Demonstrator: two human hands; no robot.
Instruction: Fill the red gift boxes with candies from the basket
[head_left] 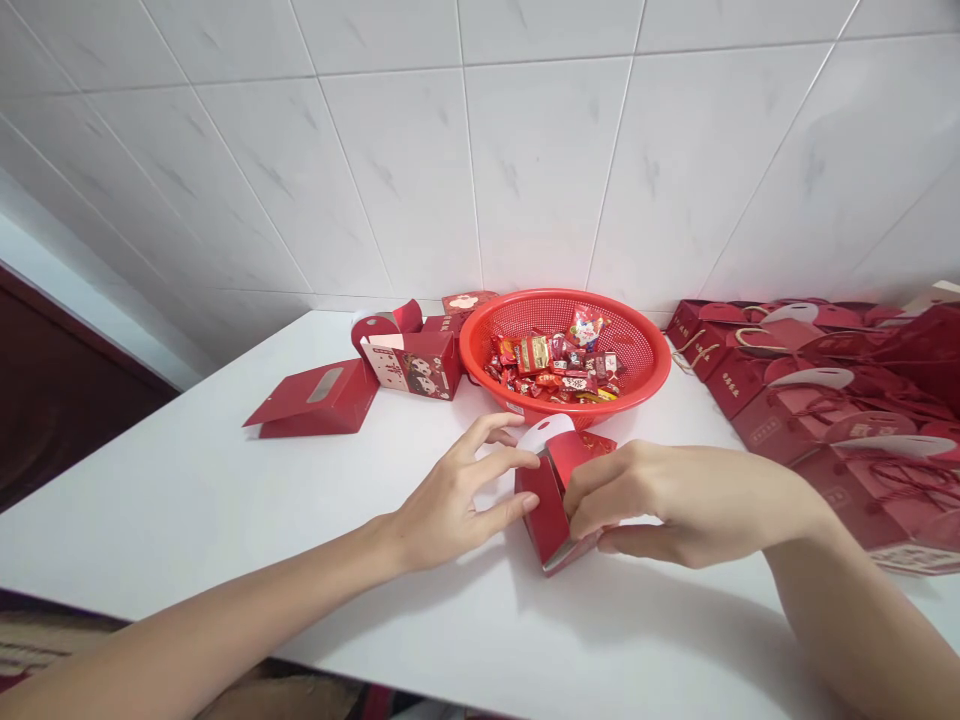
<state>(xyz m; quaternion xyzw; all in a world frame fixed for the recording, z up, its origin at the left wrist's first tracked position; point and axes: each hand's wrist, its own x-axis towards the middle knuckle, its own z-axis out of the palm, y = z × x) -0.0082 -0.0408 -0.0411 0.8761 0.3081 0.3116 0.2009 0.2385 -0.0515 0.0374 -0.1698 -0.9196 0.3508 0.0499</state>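
Observation:
A small red gift box with its top flaps raised stands in front of me on the white table. My left hand is at its left side, fingers spread, fingertips at the box wall and flap. My right hand reaches over from the right, its bent fingers dipping into the box opening. Those fingertips are hidden inside, so whatever they hold does not show. Just behind the box is a red plastic strainer basket with several wrapped candies in red and gold wrappers.
Left of the basket stand an open printed gift box and a partly folded red box. Many red boxes with cord handles crowd the right side. The tiled wall bounds the back; the table's front edge is near me.

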